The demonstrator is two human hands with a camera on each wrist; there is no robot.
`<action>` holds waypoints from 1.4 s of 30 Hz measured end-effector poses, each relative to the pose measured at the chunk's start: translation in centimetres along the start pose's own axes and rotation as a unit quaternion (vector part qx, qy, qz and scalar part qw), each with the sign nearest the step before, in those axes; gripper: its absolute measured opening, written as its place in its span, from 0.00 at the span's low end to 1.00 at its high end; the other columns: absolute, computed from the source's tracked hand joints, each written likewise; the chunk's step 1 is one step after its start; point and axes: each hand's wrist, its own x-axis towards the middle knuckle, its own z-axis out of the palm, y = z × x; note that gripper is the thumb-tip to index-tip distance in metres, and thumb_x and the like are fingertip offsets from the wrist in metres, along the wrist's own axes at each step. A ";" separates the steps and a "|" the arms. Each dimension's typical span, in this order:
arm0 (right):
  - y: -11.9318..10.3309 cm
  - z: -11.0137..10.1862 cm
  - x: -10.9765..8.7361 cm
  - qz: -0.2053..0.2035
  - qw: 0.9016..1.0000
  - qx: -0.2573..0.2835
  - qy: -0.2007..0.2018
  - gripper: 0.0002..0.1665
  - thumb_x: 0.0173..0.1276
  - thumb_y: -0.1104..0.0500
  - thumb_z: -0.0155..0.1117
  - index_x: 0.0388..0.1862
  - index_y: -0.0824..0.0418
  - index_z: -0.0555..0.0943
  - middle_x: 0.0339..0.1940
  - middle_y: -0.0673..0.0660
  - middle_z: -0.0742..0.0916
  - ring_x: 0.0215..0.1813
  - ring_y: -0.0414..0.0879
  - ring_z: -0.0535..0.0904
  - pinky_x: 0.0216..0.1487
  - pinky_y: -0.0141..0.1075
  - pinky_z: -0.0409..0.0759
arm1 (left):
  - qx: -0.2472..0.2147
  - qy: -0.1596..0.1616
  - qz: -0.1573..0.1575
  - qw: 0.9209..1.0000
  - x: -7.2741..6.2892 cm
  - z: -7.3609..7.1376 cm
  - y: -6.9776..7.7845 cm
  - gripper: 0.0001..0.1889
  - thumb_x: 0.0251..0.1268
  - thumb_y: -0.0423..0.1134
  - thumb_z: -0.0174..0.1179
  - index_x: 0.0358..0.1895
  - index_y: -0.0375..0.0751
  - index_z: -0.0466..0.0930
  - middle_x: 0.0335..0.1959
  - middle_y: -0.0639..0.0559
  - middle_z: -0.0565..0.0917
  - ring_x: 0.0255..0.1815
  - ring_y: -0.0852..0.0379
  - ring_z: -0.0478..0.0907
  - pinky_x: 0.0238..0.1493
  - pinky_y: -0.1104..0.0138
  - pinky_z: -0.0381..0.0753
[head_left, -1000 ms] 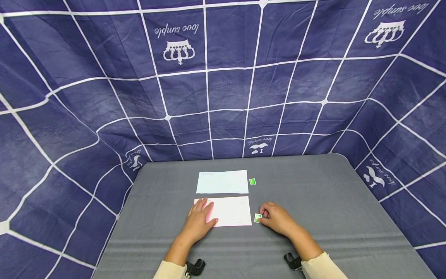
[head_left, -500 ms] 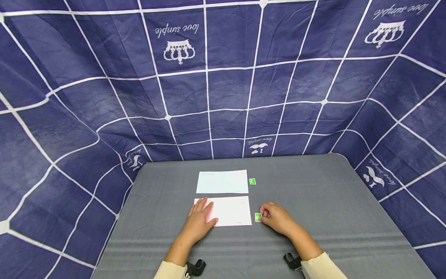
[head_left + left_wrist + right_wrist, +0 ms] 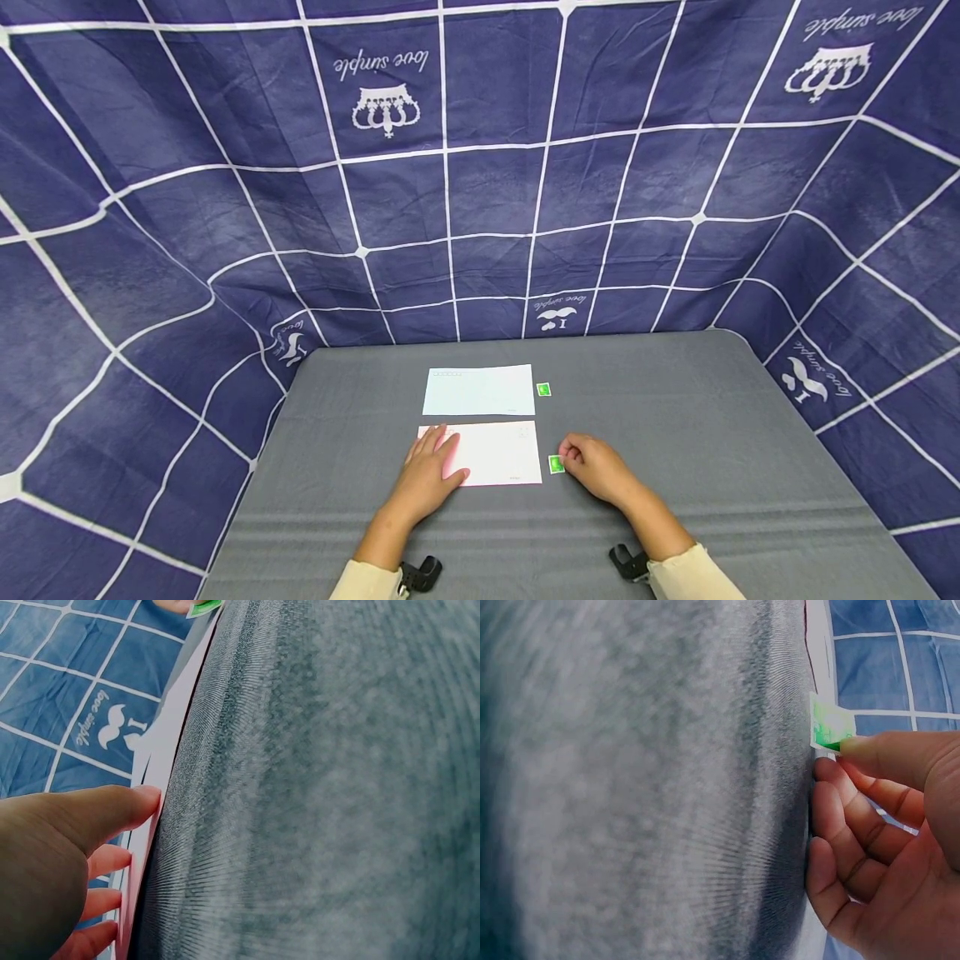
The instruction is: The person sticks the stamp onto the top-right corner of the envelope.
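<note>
While the left grip (image 3: 431, 477) rests spread on the pink envelope (image 3: 497, 454), the right grip (image 3: 595, 468) pinches a stamp (image 3: 827, 724) beside it, apparently a pick-up next needing steady hold.

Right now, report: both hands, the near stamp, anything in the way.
Left hand spread on near envelope. Right hand pinching near stamp. Stamp off the envelope, to its right. No obstruction visible between them.

Soft, even light is filling the head view, bleaching the nearer envelope (image 3: 495, 457) almost white. Both wrist views are looking dimmer and bluer, the desk (image 3: 360, 780) blurring across much of each. In the right wrist view, glare is paling the stamp (image 3: 826, 721) and shadow is darkening cloth beside the right grip (image 3: 907, 881).
</note>
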 end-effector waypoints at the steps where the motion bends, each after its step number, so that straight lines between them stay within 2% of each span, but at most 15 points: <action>1: 0.0 0.0 0.0 0.004 1.000 0.003 -0.001 0.09 0.62 0.66 0.66 0.27 0.54 0.79 0.22 0.43 0.76 0.27 0.29 0.67 0.30 0.25 0.67 | 0.000 0.000 0.000 1.000 0.0 0.0 0.0 0.33 0.63 0.50 0.68 0.68 0.36 0.75 0.73 0.34 0.70 0.77 0.34 0.63 0.76 0.39 0.60; 14: -0.3 0.3 0.9 0.038 0.999 0.023 -0.008 0.08 0.65 0.64 0.68 0.29 0.52 0.81 0.23 0.41 0.80 0.27 0.29 0.71 0.33 0.26 0.72 | 0.001 -0.003 -0.002 1.000 0.1 -0.3 0.1 0.33 0.62 0.49 0.68 0.68 0.36 0.75 0.73 0.34 0.71 0.77 0.34 0.63 0.76 0.39 0.60; 18: -0.5 0.4 1.1 0.039 0.999 0.035 -0.004 0.07 0.64 0.64 0.68 0.29 0.52 0.81 0.23 0.42 0.80 0.26 0.29 0.71 0.32 0.25 0.72 | -0.003 0.002 -0.001 1.000 0.0 -0.2 0.2 0.33 0.62 0.49 0.68 0.68 0.36 0.75 0.73 0.34 0.70 0.77 0.34 0.62 0.77 0.39 0.59; 24: -0.7 0.4 1.4 0.027 0.999 0.048 0.002 0.07 0.61 0.65 0.68 0.28 0.55 0.81 0.23 0.43 0.81 0.26 0.29 0.71 0.31 0.25 0.72 | 0.003 0.018 0.018 1.000 -0.1 0.1 0.2 0.34 0.59 0.50 0.69 0.66 0.34 0.77 0.71 0.31 0.71 0.75 0.31 0.64 0.73 0.37 0.62; 31: -1.1 0.5 2.2 0.033 0.998 0.054 -0.005 0.07 0.62 0.65 0.68 0.29 0.54 0.81 0.23 0.43 0.81 0.27 0.29 0.72 0.32 0.25 0.73 | 0.000 -0.007 -0.006 1.000 0.1 0.2 0.3 0.34 0.60 0.52 0.68 0.68 0.37 0.76 0.74 0.33 0.69 0.78 0.33 0.61 0.77 0.39 0.58; 42: -1.6 1.2 3.6 0.037 0.996 0.075 -0.009 0.06 0.64 0.64 0.69 0.30 0.56 0.81 0.25 0.45 0.83 0.29 0.31 0.74 0.33 0.25 0.75 | -0.004 -0.016 -0.006 1.000 0.2 0.2 0.2 0.35 0.60 0.54 0.68 0.69 0.39 0.76 0.75 0.33 0.68 0.79 0.33 0.60 0.78 0.39 0.56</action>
